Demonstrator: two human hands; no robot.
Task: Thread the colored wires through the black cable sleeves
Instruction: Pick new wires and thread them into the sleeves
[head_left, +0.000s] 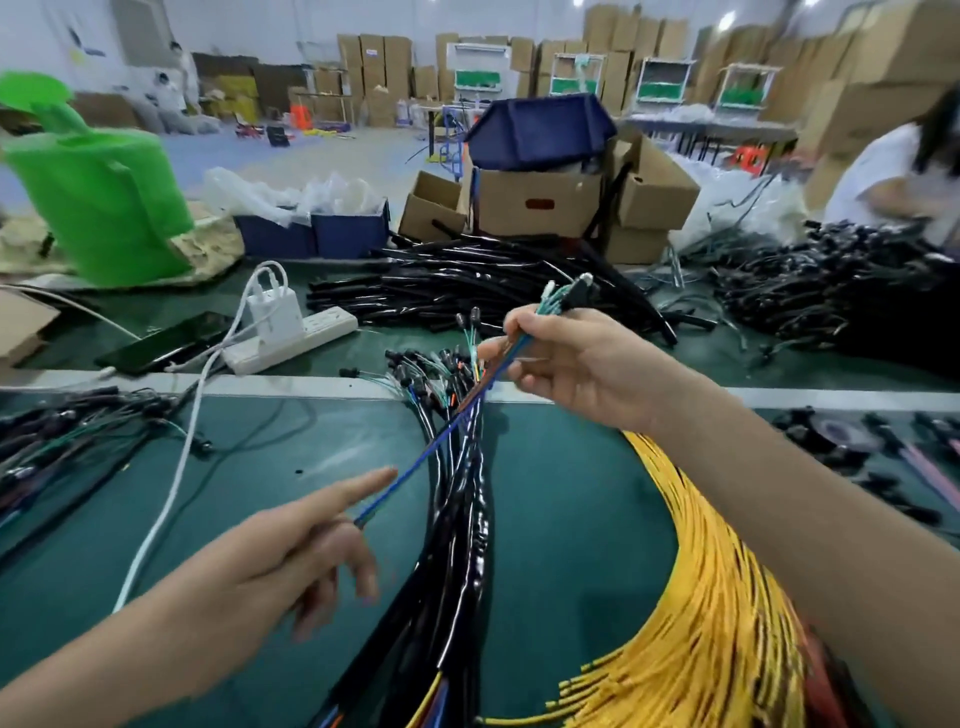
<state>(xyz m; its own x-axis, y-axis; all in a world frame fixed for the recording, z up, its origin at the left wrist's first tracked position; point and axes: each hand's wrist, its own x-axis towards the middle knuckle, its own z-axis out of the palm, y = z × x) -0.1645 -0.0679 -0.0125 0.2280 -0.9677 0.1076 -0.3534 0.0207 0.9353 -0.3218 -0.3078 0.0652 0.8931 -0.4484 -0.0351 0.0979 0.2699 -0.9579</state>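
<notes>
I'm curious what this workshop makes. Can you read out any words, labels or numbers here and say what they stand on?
No text here can be read.
White labels on the stacked cardboard boxes: too small to read.
Wall poster: blurred.
Red mark on the nearer cardboard box: blurred, unreadable.
</notes>
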